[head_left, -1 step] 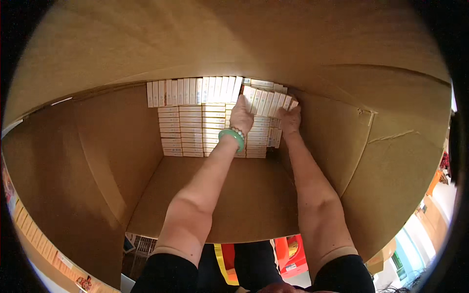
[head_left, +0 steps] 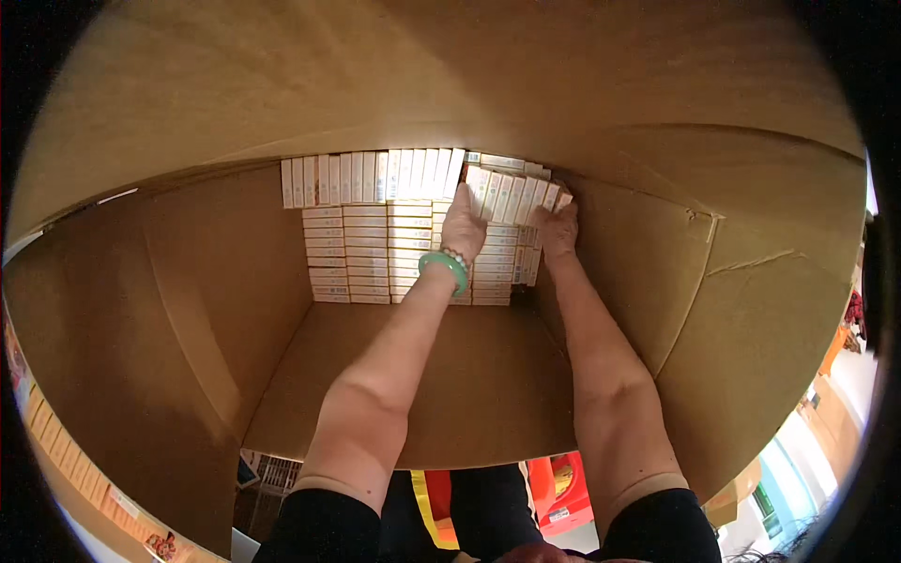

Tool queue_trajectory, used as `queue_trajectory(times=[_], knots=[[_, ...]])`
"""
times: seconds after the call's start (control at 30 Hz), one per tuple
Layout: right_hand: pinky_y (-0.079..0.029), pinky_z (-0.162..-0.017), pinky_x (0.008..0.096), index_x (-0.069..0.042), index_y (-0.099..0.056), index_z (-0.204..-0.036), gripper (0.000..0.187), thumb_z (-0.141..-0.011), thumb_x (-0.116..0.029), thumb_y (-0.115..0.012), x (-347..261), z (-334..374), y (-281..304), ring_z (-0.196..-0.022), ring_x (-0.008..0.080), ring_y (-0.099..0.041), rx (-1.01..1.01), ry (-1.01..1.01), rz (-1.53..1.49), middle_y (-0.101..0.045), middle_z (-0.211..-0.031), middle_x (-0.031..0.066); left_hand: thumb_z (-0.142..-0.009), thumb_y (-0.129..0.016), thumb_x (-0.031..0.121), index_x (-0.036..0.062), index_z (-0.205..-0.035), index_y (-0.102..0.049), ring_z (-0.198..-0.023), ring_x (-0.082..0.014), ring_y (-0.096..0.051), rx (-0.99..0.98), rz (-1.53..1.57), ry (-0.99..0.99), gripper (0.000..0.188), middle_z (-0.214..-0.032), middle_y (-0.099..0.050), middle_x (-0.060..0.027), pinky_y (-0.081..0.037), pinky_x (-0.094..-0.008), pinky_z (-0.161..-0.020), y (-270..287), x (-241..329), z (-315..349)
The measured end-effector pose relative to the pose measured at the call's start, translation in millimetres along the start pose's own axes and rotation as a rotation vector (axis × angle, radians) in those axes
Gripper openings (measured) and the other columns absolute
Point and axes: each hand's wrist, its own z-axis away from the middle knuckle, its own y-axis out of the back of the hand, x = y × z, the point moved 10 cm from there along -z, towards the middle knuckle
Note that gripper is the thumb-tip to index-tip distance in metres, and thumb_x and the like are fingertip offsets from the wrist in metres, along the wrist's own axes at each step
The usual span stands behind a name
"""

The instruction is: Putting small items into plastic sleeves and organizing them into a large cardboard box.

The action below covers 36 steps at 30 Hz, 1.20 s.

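Observation:
Inside a large cardboard carton (head_left: pixel 441 385), both my arms reach to the far wall. Between my left hand (head_left: pixel 464 230) and my right hand (head_left: pixel 559 227) a row of slim white boxes (head_left: pixel 511 195) stands on edge, slightly fanned at its right end. My left fingers close on the row's left end, while my right ones grip the opposite end. Beneath it lie stacked flat white boxes (head_left: pixel 366 253) in several columns. An upright row of similar boxes (head_left: pixel 338 178) tops the stack to the left. A green bangle (head_left: pixel 443 272) and a beaded bracelet circle my left wrist.
The carton's side walls (head_left: pixel 657 272) rise close to my right arm. More white boxes (head_left: pixel 502 161) show behind the held row. Outside the carton, a red item (head_left: pixel 568 497) lies by my legs, and a row of orange-lit boxes (head_left: pixel 70 450) runs along the lower left.

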Motion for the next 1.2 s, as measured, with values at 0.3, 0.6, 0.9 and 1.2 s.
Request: queue_trajectory(times=[0.3, 0.6, 0.9, 1.2], knots=[[-0.036, -0.102, 0.0331, 0.004, -0.035, -0.129, 0.058, -0.085, -0.030, -0.053, -2.8, -29.7, -43.1, -0.126, 0.0326, -0.039, -0.149, -0.062, 0.552, -0.046, -0.131, 0.0223, -0.087, -0.059, 0.013, 0.0099, -0.143, -0.029, -0.125, -0.0198, -0.041, 0.284, 0.287, 0.013, 0.064, -0.144, -0.035, -0.0099, -0.044, -0.0336, -0.096, 16.8, 46.8, 58.6], [-0.046, -0.091, 0.0364, 0.000, -0.049, -0.119, 0.045, -0.092, -0.034, -0.038, -14.2, -32.4, -37.4, -0.112, 0.0292, -0.052, -0.036, 0.304, 0.986, -0.053, -0.125, 0.0168, -0.084, -0.054, 0.007, 0.0027, -0.109, -0.048, -0.087, -0.0215, -0.055, 0.126, -0.534, 0.354, 0.026, -0.097, -0.055, -0.0121, -0.047, -0.0355, -0.074, 21.2, 7.6, 53.0], [-0.044, -0.089, 0.0284, -0.005, -0.058, -0.113, 0.029, -0.088, -0.020, -0.052, 69.0, -96.2, -22.4, -0.099, 0.0254, -0.059, -0.096, 0.342, -0.769, -0.064, -0.106, 0.0124, -0.086, -0.055, 0.008, 0.0000, -0.107, -0.046, -0.098, -0.0274, -0.056, 0.007, 0.378, 0.307, 0.024, -0.099, -0.055, -0.0119, -0.047, -0.0405, -0.090, -17.1, -4.2, 31.4], [-0.048, -0.085, 0.0336, -0.005, -0.055, -0.116, 0.032, -0.093, -0.024, -0.044, 44.6, -85.3, -86.8, -0.096, 0.0298, -0.060, -0.039, 0.533, 1.040, -0.060, -0.111, 0.0157, -0.086, -0.062, 0.026, 0.0052, -0.095, -0.053, -0.097, -0.0282, -0.059, 0.051, 0.235, 0.362, 0.024, -0.092, -0.060, -0.0108, -0.046, -0.0419, -0.089, 24.9, -11.3, 39.1]])
